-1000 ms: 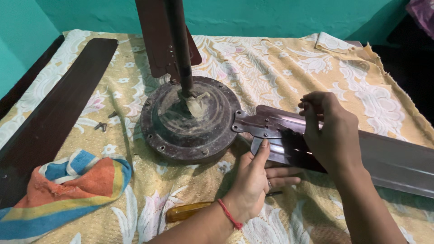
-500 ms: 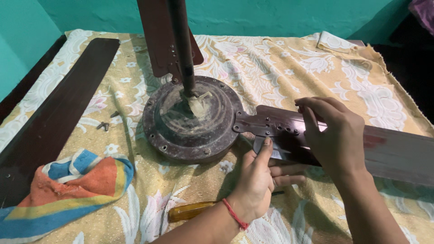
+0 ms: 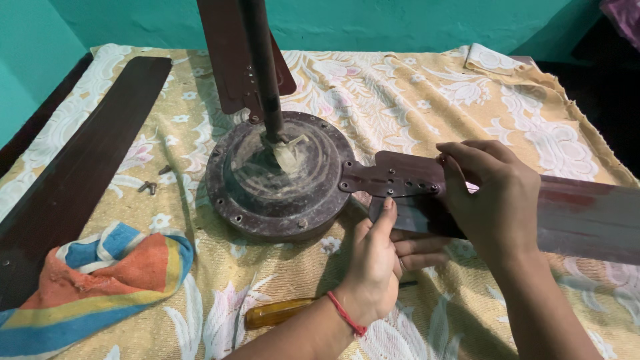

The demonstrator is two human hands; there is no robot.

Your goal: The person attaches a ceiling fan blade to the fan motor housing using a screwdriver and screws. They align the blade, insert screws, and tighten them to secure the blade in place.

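**Fan blade held against its bracket at the motor hub**

Where the dark metal bracket (image 3: 393, 179) juts from the right side of the round motor housing (image 3: 280, 175), a brown fan blade (image 3: 587, 217) is being held up to it, its near end laid under the bracket's row of small holes. The blade is gripped from above by the right hand (image 3: 497, 200), fingers curled over its edge at the bracket. It is steadied from below by the left hand (image 3: 380, 263), the forefinger stretched up to touch the bracket and the other fingers folded beneath the blade. The step in hand is judged to be the lining-up of blade and bracket holes; a steady hold with holes matched would be called for next. An amber-handled screwdriver (image 3: 280, 312) lies just under the left wrist. Loose screws (image 3: 148, 187) are seen on the patterned cloth (image 3: 427, 87) left of the housing, beside another blade (image 3: 87, 167) and a striped rag (image 3: 100, 280).
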